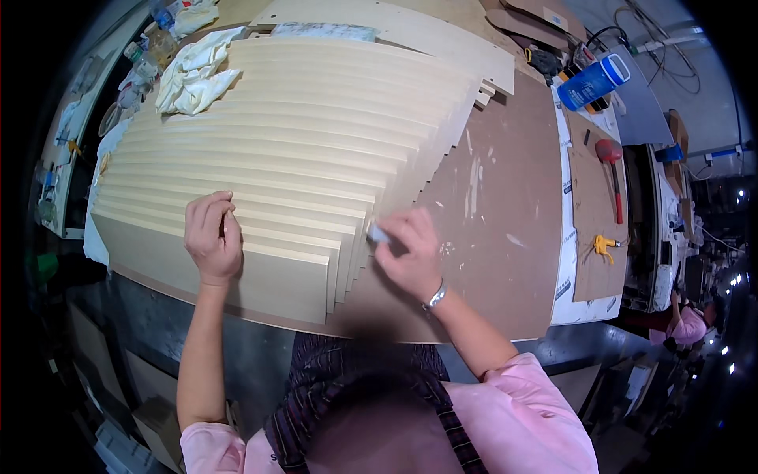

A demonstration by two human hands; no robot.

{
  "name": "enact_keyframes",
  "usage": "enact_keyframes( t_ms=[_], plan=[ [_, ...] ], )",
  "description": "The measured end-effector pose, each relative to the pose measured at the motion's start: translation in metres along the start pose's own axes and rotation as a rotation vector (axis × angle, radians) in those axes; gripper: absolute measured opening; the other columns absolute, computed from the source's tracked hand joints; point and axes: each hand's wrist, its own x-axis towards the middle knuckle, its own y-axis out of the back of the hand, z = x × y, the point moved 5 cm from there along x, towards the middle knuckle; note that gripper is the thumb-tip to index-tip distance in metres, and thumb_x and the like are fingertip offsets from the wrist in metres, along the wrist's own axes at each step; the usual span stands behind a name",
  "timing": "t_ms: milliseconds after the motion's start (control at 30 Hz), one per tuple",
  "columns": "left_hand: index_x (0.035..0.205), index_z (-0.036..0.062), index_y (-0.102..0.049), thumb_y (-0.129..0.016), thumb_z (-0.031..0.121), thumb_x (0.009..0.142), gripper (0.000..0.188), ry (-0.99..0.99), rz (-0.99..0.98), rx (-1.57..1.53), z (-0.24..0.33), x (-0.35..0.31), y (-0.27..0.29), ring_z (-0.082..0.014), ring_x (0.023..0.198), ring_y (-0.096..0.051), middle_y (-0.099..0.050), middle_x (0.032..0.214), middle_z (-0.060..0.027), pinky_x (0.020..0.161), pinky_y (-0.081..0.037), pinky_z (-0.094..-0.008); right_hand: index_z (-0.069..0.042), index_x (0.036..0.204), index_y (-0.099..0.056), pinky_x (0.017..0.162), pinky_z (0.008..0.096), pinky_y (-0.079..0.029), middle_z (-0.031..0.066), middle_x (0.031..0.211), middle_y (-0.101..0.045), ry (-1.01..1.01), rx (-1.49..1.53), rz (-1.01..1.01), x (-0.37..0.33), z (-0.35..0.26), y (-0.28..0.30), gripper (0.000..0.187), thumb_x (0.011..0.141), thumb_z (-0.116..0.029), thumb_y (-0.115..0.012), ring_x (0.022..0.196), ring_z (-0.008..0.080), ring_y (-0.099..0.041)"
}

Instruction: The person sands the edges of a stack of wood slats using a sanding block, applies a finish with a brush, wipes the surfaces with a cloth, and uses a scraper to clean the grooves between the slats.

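Observation:
A row of long, pale boards stands on edge on the worktable, packed side by side with their ends stepped at the right. Over the nearer boards is my left hand. Its fingers are curled in and pressed together, and I see nothing in them. At the stepped right ends, my right hand pinches a small grey-white piece between thumb and fingers. That piece is against or very close to the board corners; its kind is too small to make out. The right fingers are slightly blurred.
A crumpled white cloth lies on the far left boards. Bottles stand beyond it. At the right are a blue bottle, a red-headed mallet and a yellow air blow gun. A flat panel lies behind the boards.

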Motion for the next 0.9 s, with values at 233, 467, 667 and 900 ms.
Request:
enact_keyframes(
  t_ms=[233,467,667,900],
  plan=[
    [0.088,0.0020,-0.065,-0.060,-0.006,0.077,0.015,0.015,0.007,-0.013,0.001,-0.001,-0.001,-0.0309,0.091,-0.063,-0.070,0.100,-0.0113,0.077,-0.052,-0.0377,-0.003,0.098,-0.070,0.074,0.0368,-0.050,0.0113,0.093,-0.062,-0.093,0.033,0.047,-0.026,0.005,0.007,0.031,0.067,0.006,-0.070,0.085,0.0285,-0.059],
    [0.088,0.0024,-0.065,-0.060,-0.006,0.077,0.015,-0.004,0.013,-0.001,0.000,0.000,0.000,-0.0307,0.090,-0.063,-0.070,0.100,-0.0111,0.076,-0.052,-0.0379,-0.003,0.100,-0.069,0.074,0.0374,-0.049,0.0119,0.093,-0.062,-0.015,0.031,0.117,0.000,-0.009,0.002,0.034,0.067,0.006,-0.069,0.085,0.0293,-0.059],
    [0.088,0.0031,-0.065,-0.060,-0.005,0.077,0.015,0.008,0.018,-0.006,0.000,0.000,-0.001,-0.0307,0.090,-0.063,-0.070,0.100,-0.0105,0.076,-0.052,-0.0379,-0.002,0.097,-0.069,0.074,0.0383,-0.050,0.0124,0.093,-0.062,-0.079,0.073,0.053,-0.021,-0.002,-0.005,0.030,0.068,0.006,-0.069,0.086,0.0300,-0.059],
    [0.087,0.0030,-0.065,-0.060,-0.005,0.076,0.015,0.008,0.007,0.005,-0.003,-0.002,-0.001,-0.0307,0.090,-0.063,-0.071,0.101,-0.0103,0.076,-0.052,-0.0378,-0.003,0.097,-0.069,0.074,0.0366,-0.049,0.0116,0.094,-0.061,-0.081,0.004,0.110,0.003,0.003,0.002,0.029,0.070,0.006,-0.070,0.086,0.0290,-0.057]
  ],
)
